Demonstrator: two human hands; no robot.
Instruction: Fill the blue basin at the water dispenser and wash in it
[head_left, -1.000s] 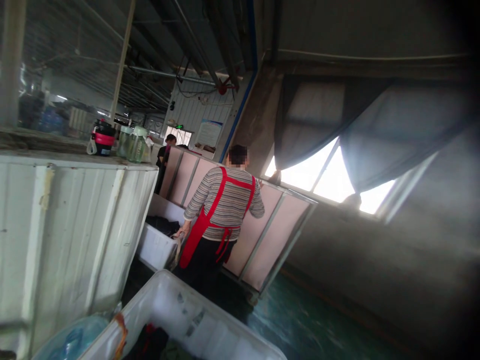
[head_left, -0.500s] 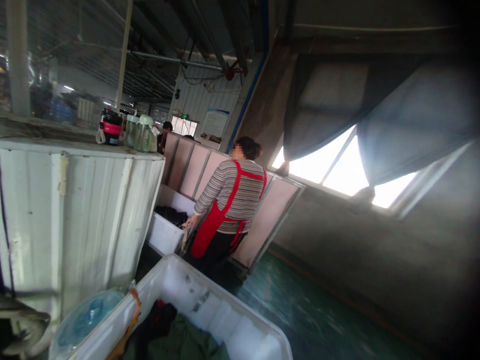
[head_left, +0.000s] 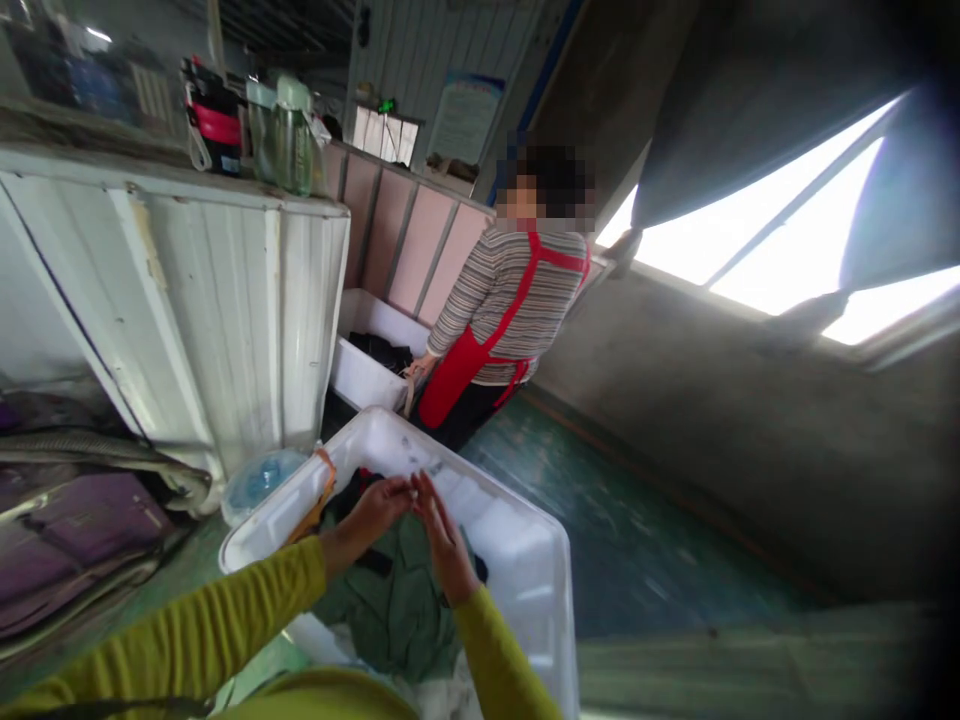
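Both of my hands are raised in front of me above a white plastic bin (head_left: 517, 500), their fingertips meeting or nearly so. My left hand (head_left: 381, 508) is closed in a pinch; anything between its fingers is too small to make out. My right hand (head_left: 444, 545) has its fingers stretched out flat beside it. Beneath them lies dark green cloth (head_left: 397, 615) heaped in the bin, with black cloth (head_left: 346, 497) and a bit of red at the far end. An orange-brown strap (head_left: 319, 505) hangs over the bin's left edge.
A co-worker (head_left: 517, 300) in a red apron stands ahead, one hand at a second white bin (head_left: 367, 375). Left is a white metal partition (head_left: 225, 300) with bottles (head_left: 292, 135) on top. A clear water jug (head_left: 262, 480) lies beside my bin; green floor (head_left: 600, 530) extends right.
My view has tipped downward, bringing more of the near bin into sight. Both my hands and yellow-green sleeves have come into view over the cloth. The co-worker stays by the second bin.
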